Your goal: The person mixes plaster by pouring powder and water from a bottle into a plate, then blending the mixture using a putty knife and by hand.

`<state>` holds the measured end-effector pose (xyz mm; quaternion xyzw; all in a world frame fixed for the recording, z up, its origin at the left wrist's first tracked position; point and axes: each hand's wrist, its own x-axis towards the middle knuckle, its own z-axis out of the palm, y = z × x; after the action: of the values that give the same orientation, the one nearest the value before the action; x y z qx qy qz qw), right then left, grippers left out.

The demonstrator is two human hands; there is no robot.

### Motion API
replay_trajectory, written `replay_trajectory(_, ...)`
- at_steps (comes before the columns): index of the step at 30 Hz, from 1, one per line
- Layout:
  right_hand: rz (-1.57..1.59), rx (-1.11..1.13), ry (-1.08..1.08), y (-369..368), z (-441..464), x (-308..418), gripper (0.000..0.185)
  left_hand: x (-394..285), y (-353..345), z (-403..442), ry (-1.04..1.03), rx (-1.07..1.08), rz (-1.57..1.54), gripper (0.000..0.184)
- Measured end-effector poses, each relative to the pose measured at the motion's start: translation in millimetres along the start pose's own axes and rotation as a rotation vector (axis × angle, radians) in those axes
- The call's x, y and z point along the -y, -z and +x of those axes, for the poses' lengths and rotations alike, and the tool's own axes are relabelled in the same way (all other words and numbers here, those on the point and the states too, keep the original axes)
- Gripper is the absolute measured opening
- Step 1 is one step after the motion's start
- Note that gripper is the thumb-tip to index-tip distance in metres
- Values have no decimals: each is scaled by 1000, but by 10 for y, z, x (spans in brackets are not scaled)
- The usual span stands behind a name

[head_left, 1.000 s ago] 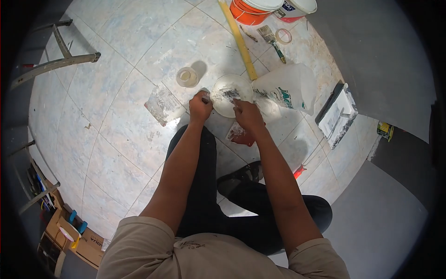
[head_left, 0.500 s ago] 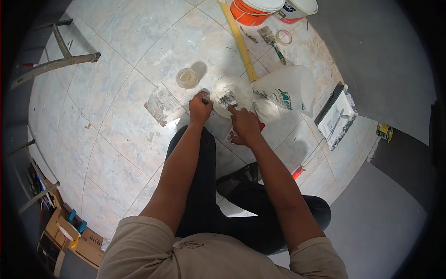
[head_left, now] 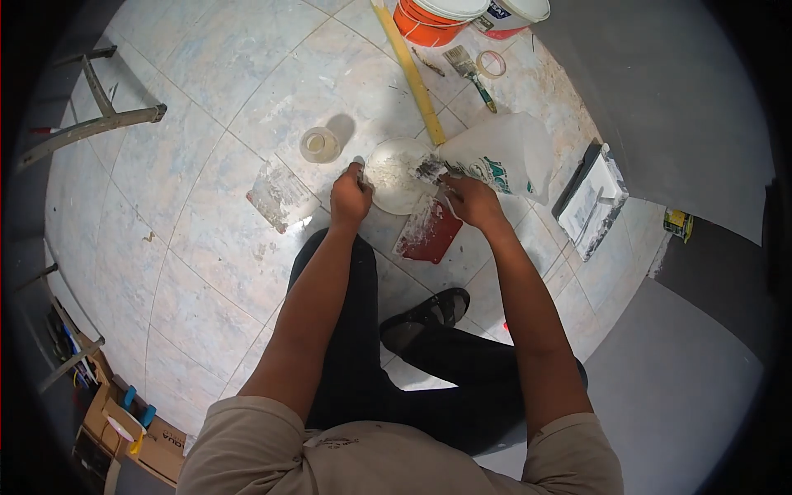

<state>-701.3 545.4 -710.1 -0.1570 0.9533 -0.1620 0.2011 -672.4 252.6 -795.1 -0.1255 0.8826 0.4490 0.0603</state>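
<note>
A round white tub (head_left: 386, 202) with whitish, lumpy putty inside stands on the floor in front of me. My left hand (head_left: 352, 198) is closed at the tub's left rim, thumb up along the edge. In my right hand (head_left: 474, 200) is a putty knife; its smeared blade (head_left: 431, 170) is at the tub's right rim. Just below the tub lies a red plate-like spreader (head_left: 431, 233) smeared with white. Left of my left hand, a putty-smeared flat sheet (head_left: 279, 196) rests on the tiles. A small clear cup (head_left: 319, 145) stands beyond it.
A white plastic bag (head_left: 516, 153) stands right of the tub, and a yellow strip (head_left: 412, 74) ends close behind it. Farther off are an orange bucket (head_left: 429, 25), a paintbrush (head_left: 470, 73) and a tape roll (head_left: 492, 64). A paint tray (head_left: 591, 202) lies right; ladder legs (head_left: 99, 124) stand left.
My right hand has moved right, carrying the putty knife from the tub's middle to its right rim. The red spreader is now uncovered. My left hand stays at the tub.
</note>
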Motion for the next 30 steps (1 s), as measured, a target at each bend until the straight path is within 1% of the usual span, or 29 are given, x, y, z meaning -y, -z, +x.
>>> replay_trajectory(4,66,-102,87,-139,1,-149,41,43,-11,57,-107,-60,6,27)
replay_trajectory(5,75,-106,82,-160,11,-171,41,45,-22,76,-111,-54,13,27)
replay_trajectory(7,20,73,-59,-60,48,-92,42,77,-51,90,-119,-80,79,25)
replay_trajectory(8,29,71,-61,-51,72,-81,42,89,-63,105,-121,-76,86,25)
replay_trajectory(11,-11,83,-53,-45,176,-112,44,125,-117,175,-151,-104,133,26)
replay_trajectory(13,-75,109,-1,-37,259,-127,44,173,-144,175,-219,-151,102,24)
replay_trajectory(14,-69,114,-3,-29,277,-128,44,197,-155,166,-215,-145,106,24)
replay_trajectory(16,-156,160,36,55,363,-89,45,212,-169,194,-239,-166,154,21)
replay_trajectory(17,-157,159,38,98,414,-61,45,211,-178,208,-239,-168,154,21)
replay_trajectory(19,-266,126,86,106,466,-45,44,202,-184,193,-289,-197,126,19)
replay_trajectory(20,-266,125,87,128,482,-49,44,199,-182,187,-289,-198,126,19)
replay_trajectory(22,-219,97,153,166,531,-67,42,203,-171,184,-257,-154,126,18)
replay_trajectory(26,-212,82,143,227,617,-4,39,206,-173,207,-240,-138,145,20)
replay_trajectory(28,-177,116,136,244,663,26,38,193,-144,233,-268,-169,149,25)
replay_trajectory(30,-163,129,138,286,696,48,39,183,-127,290,-254,-140,158,28)
